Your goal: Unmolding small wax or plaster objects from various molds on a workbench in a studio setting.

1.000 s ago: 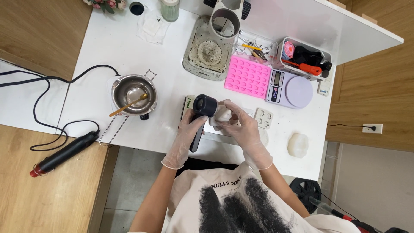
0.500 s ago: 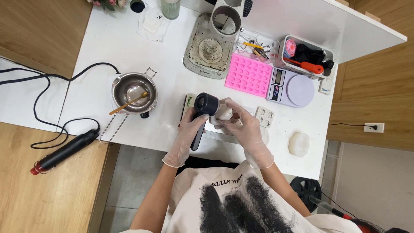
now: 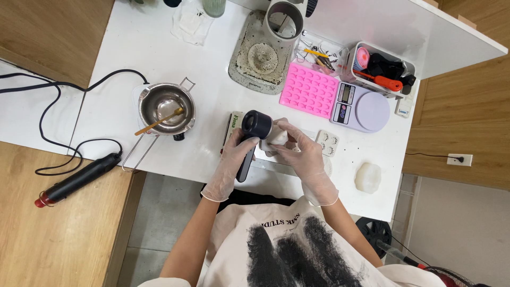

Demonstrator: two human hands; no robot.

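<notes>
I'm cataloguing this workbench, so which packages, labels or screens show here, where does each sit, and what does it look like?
Scale screen: small grey rectangle on the lilac scale's left part, right of the pink mould.
Flat package: under the left hand, pale with green print and a red edge.
Plate label: tiny dark print on the grey plate's front edge.

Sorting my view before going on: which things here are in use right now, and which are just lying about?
In use:
- left hand gripping the black heat tool
- right hand holding the small white piece

Lying about:
- metal pot with wooden stick
- pink mould
- scale
- black corded tool
- white lump
</notes>
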